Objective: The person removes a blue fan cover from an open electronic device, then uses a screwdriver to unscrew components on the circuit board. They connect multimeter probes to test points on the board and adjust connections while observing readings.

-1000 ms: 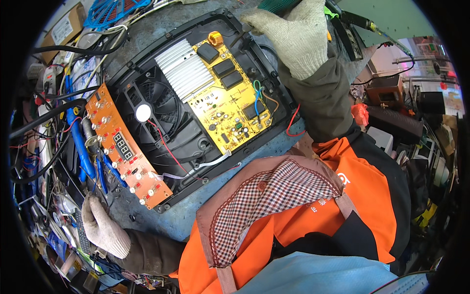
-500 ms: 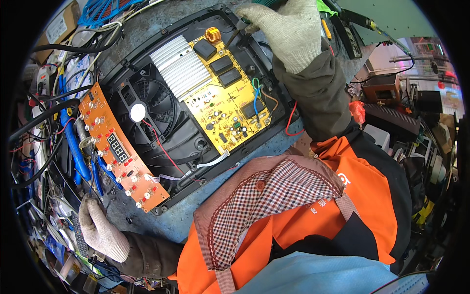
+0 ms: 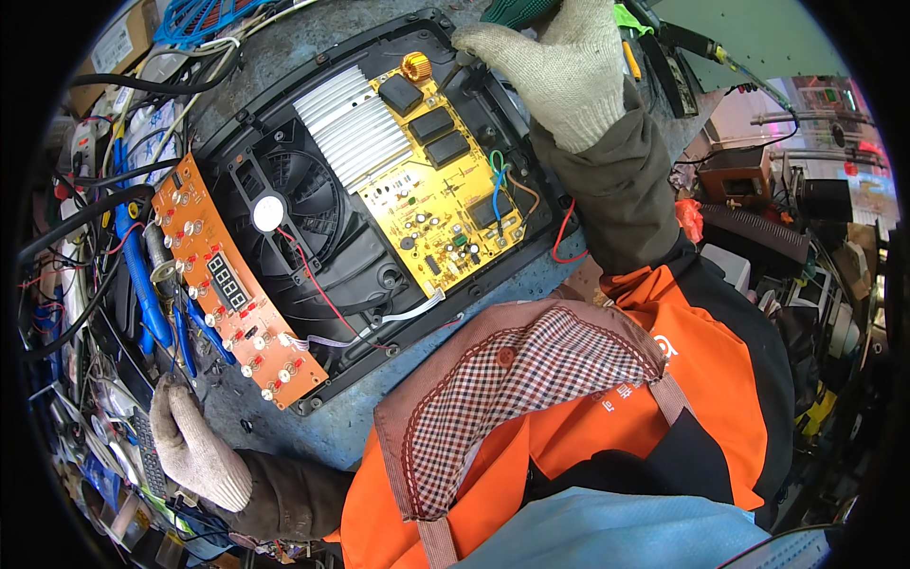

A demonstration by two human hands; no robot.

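Observation:
An opened induction cooker base of black plastic lies on the bench. Inside it are a yellow circuit board, a ribbed silver heat sink and a black fan. My gloved right hand is closed around a thin-shafted screwdriver, its tip down beside the copper coil at the board's far corner; the glove hides most of the handle. An orange display board leans along the housing's left edge. My gloved left hand is pinched closed near it; what the fingers hold is unclear.
Blue-handled pliers, black cables and tangled wires crowd the left side. A green ribbed object sits behind my right hand. A soldering iron lies at the far right. A red wire loops out beside the housing.
My right hand has shifted slightly down, and its fingers have turned on the screwdriver. More of the green ribbed object shows behind it. My left hand stays nearly in place.

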